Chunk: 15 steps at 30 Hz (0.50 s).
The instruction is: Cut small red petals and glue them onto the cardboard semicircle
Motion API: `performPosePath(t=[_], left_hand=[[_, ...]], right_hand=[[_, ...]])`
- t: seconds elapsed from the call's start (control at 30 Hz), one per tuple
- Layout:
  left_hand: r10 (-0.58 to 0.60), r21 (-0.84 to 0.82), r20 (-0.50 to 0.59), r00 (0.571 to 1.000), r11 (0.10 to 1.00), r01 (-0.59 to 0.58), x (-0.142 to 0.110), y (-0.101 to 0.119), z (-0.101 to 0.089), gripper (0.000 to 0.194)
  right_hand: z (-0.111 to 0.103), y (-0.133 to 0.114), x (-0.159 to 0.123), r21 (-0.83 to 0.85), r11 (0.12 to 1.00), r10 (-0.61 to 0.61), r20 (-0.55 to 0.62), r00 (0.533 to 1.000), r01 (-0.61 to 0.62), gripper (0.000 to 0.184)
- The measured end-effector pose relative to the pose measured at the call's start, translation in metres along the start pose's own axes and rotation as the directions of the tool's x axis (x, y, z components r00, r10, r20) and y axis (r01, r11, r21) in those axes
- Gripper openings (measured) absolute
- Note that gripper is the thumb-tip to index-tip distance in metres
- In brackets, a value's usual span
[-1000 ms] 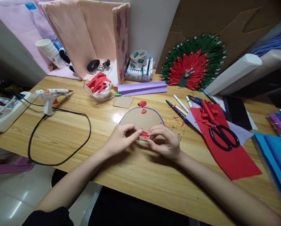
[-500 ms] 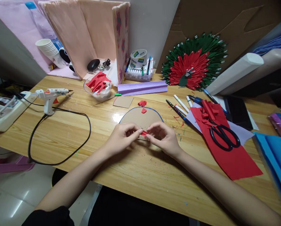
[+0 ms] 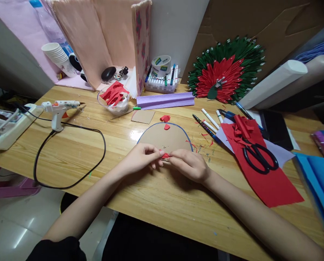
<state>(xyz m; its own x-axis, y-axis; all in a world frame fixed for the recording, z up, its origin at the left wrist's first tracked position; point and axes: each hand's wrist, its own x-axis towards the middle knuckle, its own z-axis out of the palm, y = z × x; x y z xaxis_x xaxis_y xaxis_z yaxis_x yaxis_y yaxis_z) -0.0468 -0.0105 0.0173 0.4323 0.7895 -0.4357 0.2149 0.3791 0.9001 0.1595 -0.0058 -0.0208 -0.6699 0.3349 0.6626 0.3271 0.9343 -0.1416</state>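
Our left hand and right hand are close together, fingertips pinching opposite sides of a small, bright red paper piece, partly hidden and seemingly creased. We have it at the near side of the tan, blue-edged cardboard on the desk.

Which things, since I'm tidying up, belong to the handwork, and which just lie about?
Likely in use: small red paper piece, pinched by left hand and right hand; rounded blue-edged brown cardboard beneath; black-handled scissors on red paper sheet.

Apparently lying about: stacked white paper cups; clear blue-capped plastic bottle; black oval object.
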Motion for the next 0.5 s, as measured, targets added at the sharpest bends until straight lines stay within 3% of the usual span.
performPosePath(t=[0.07,0.13,0.27,0.5], left_hand=[[0.006,-0.027,-0.018,1.000,1.000,-0.007,0.000,0.000,-0.002,0.031],[0.013,-0.042,-0.037,0.999,0.999,-0.014,0.000,-0.001,-0.003,0.030],[0.018,-0.051,-0.080,0.997,0.998,-0.022,0.001,-0.002,-0.004,0.030],[-0.016,-0.060,-0.128,0.992,0.998,0.008,0.005,-0.002,0.002,0.036]], right_hand=[[0.001,-0.002,0.003,0.026,0.999,0.034,-0.032,0.999,-0.033,0.019],[0.002,-0.005,0.007,0.113,0.983,0.157,-0.087,0.984,-0.147,0.019],[0.004,-0.010,0.013,0.330,0.860,0.437,-0.082,0.896,-0.389,0.015],[0.010,-0.013,0.015,0.414,0.773,0.533,-0.011,0.846,-0.481,0.010]])
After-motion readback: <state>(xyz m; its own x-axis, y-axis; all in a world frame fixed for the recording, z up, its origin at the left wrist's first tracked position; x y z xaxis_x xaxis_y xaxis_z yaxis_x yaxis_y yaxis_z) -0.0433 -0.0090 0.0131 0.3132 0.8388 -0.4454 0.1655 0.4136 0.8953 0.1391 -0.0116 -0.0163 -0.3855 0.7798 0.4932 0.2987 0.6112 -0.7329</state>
